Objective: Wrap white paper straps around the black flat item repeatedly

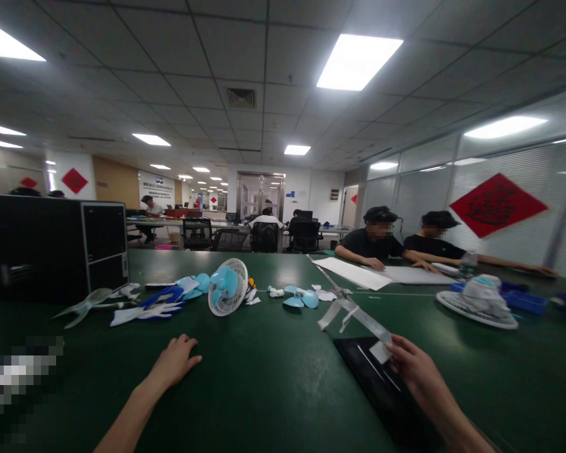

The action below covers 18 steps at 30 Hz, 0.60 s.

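My left hand (pixel 174 360) rests on the green table (pixel 264 377), fingers curled loosely, holding nothing. My right hand (pixel 412 365) pinches the near end of a long clear strip (pixel 358 311), like tape or a plastic ruler, that stretches away across the table. Under that hand lies a flat black slab (pixel 372 377). A small white and blue desk fan (pixel 226 287) lies ahead of my left hand, with loose blue fan blades (pixel 302 299) and white parts beside it.
A black computer case (pixel 51 248) stands at the far left, with gloves (pixel 146 311) and clear blades near it. Two people sit at the far right with white sheets (pixel 358 274). A white fan grille with parts (pixel 481 302) and blue trays (pixel 523 301) lie right.
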### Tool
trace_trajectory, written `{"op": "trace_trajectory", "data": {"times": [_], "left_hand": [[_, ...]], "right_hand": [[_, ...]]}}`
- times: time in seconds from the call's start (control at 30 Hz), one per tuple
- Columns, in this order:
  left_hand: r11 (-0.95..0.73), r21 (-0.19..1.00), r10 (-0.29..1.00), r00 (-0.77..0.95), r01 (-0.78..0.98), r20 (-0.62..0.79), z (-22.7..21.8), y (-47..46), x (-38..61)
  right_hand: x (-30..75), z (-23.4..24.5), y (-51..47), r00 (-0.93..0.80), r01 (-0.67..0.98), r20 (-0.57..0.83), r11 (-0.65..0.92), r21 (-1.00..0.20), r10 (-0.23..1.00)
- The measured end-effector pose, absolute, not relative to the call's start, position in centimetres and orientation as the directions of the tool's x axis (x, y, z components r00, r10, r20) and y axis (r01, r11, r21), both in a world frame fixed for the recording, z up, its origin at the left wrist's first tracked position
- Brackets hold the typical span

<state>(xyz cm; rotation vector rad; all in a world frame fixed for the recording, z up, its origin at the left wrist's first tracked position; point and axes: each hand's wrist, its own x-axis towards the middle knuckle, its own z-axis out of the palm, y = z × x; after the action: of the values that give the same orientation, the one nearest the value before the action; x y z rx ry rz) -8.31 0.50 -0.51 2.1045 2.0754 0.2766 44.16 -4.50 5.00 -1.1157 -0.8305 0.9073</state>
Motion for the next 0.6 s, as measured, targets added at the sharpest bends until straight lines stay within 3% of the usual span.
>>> {"op": "trace_trajectory", "data": {"times": [0.17,0.6], "left_hand": [[-0.016,0.261,1.0,0.017,0.965,0.0,0.5,-0.2,-7.9],[0.006,0.304,1.0,0.002,0.953,-0.025,1.2,-0.9,-7.7]], "right_hand": [[45.5,3.4,-2.7,0.439,-0.21,0.064,0.171,-0.963,0.896],[42.2,7.0,-3.9,0.395,-0.095,0.306,0.37,-0.924,0.866]]}}
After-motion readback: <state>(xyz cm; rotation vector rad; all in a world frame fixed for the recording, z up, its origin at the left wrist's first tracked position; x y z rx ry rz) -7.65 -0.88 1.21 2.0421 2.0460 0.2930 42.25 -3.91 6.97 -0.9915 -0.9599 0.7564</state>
